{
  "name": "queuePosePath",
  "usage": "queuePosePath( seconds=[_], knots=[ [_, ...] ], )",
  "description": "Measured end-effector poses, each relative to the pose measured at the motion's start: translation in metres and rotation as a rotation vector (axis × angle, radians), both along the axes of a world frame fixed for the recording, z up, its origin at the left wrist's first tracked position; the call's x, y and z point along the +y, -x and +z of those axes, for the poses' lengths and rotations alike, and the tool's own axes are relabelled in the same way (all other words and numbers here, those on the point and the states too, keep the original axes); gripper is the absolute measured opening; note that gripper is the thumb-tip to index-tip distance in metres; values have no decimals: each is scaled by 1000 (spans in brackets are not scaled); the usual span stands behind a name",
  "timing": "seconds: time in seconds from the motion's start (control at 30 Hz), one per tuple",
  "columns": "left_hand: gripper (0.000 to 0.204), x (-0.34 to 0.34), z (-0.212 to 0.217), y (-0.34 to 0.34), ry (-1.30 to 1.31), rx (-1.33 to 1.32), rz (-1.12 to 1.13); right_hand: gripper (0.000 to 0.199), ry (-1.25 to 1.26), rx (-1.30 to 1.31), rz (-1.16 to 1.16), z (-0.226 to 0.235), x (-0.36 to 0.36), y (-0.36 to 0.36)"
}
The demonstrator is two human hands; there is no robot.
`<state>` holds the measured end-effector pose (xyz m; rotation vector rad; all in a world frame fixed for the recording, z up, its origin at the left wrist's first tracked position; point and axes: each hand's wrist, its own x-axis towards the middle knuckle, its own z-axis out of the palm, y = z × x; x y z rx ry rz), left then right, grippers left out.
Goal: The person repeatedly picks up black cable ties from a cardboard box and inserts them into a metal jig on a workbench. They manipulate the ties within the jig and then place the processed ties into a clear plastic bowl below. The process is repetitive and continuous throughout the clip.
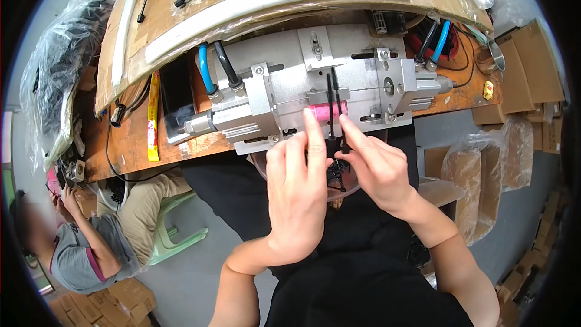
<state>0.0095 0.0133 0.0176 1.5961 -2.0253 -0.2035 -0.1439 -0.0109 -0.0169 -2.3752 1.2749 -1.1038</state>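
Two thin black rods (330, 106) with thick black ends lie across a bright pink cylindrical piece (322, 112) in the middle of a metal fixture (296, 88). The index finger of my left hand (296, 197) is stretched out onto the pink piece's left end, its other fingers loosely bent. One rod's thick end lies beside that finger. My right hand (381, 172) pinches the thick lower end of the other rod between thumb and index finger. Under my hands, a clear bowl (346, 194) with black parts in it is partly hidden.
Metal cylinders with blue hoses (204, 68) flank the fixture. A cardboard shelf (230, 9) carrying more black rods overhangs it. On the wooden table (115, 148) lie a yellow packet (154, 118) and a dark phone-like slab (177, 103). Another person (85, 254) sits at left; boxes (517, 72) stand right.
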Motion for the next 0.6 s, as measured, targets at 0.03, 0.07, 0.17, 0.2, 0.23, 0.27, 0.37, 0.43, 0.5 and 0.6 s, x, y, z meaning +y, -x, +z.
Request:
queuePosePath(
  seconds=[0.03, 0.07, 0.17, 0.2, 0.23, 0.27, 0.37, 0.43, 0.5, 0.6],
  knots=[
    [78, 2, 1, -3, 2, -4, 4, 63, -17, 4, 14, -4, 0, -3],
    [78, 5, 3, -5, 7, -8, 15, 63, -8, -3, 18, -5, -2, -6],
    [77, 6, 5, -8, 5, -10, 29, 62, 3, -8, 25, -6, -5, -11],
    [76, 6, 4, -9, 1, -8, 33, 61, -2, 1, 23, -5, -5, -12],
    [76, 6, 3, -10, 5, -10, 35, 61, -7, 11, 21, -5, -5, -12],
    [76, 5, 3, -10, 11, -11, 33, 61, -6, 13, 22, -5, -5, -12],
    [75, 5, 3, -11, 9, -11, 30, 61, -11, 26, 23, -5, -7, -11],
    [75, 5, 2, -12, 1, -4, 25, 61, -26, 45, 23, -2, -6, -11],
    [75, 0, 5, -13, 25, 12, 13, 61, -32, 59, 27, 2, -7, -11],
    [71, -8, 16, -16, 25, 7, 12, 61, -61, 97, 31, 11, -4, -11]
  ],
)
